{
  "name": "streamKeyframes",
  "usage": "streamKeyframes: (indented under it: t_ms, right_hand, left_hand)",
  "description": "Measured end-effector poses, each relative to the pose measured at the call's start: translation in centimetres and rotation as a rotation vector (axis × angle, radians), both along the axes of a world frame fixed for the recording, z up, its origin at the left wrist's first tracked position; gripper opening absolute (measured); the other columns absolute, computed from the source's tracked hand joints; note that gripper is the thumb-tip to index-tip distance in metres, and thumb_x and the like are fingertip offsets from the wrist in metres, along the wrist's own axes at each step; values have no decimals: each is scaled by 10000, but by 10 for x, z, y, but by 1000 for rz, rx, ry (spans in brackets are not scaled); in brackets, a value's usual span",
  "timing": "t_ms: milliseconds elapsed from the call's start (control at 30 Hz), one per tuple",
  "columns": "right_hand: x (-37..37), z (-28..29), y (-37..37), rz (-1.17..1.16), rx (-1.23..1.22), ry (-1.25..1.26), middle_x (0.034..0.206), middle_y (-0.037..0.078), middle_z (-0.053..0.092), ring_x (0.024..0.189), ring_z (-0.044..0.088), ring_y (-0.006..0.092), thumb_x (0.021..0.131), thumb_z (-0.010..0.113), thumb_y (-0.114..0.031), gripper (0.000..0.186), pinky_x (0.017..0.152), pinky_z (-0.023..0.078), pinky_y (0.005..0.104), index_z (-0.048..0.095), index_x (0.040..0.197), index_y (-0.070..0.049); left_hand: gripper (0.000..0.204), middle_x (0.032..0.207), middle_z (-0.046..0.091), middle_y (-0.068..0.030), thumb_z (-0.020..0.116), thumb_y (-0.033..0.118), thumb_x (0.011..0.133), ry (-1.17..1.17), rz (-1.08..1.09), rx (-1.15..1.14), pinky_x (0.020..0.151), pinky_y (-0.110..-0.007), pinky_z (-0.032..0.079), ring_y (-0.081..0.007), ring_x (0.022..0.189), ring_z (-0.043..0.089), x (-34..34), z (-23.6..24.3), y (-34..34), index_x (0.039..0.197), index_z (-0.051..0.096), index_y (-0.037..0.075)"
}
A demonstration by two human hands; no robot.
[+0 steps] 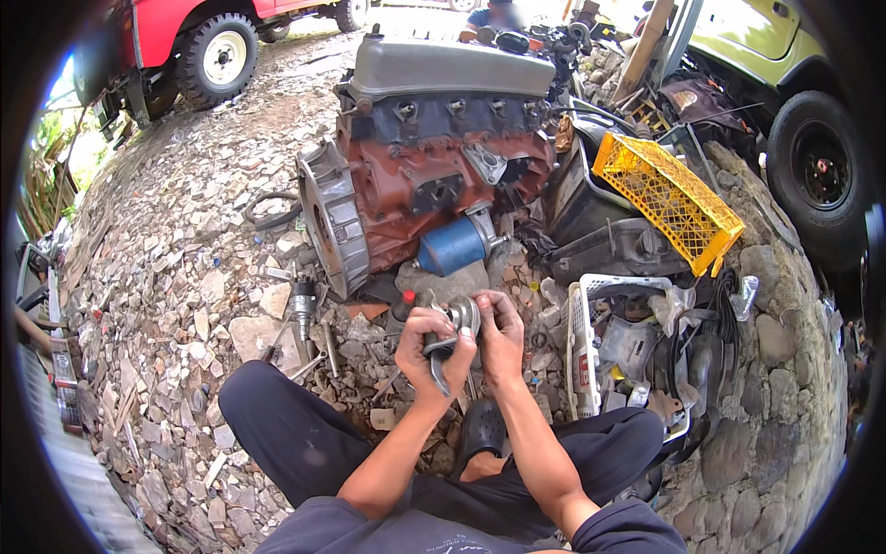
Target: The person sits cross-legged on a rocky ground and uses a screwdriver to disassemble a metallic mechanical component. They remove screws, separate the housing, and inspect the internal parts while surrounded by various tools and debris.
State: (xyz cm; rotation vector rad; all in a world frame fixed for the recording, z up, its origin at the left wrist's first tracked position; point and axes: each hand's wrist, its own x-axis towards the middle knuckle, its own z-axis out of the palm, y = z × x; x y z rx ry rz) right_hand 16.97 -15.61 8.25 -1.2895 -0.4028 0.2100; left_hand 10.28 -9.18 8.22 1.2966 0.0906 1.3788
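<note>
Close in front of me, my left hand [426, 349] and my right hand [501, 340] both grip a round grey metal engine part with a curved lever [463, 314], perhaps a mechanical fuel pump. The left fingers wrap its near left side, where the lever points down toward me. My right thumb and fingers press on its right edge. Some of the part is hidden by the fingers. Just beyond stands a small dark bottle with a red cap [403, 307]. Farther back, a red-brown engine block [397, 180] with a grey top cover carries a blue oil filter [452, 247].
On the rubble to the left lie a distributor-like part [303, 303], a wrench [329, 349] and a black rubber loop [269, 222]. At right are a white crate [578, 355] of parts and a tilted yellow crate [669, 198]. Another person [498, 17] is far back, near parked vehicles.
</note>
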Motion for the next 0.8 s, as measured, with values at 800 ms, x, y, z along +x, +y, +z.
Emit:
streamKeyframes:
  t_ms: [800]
  right_hand:
    - [30, -292, -41, 714, -1571, 2, 1315, 246, 595, 1276, 551, 317, 792, 772, -488, 698, 1096, 389, 383, 571, 1356, -128]
  left_hand:
    - [114, 780, 608, -28, 651, 132, 783, -93, -274, -1163, 754, -393, 556, -181, 736, 611, -35, -60, 118, 866, 582, 94]
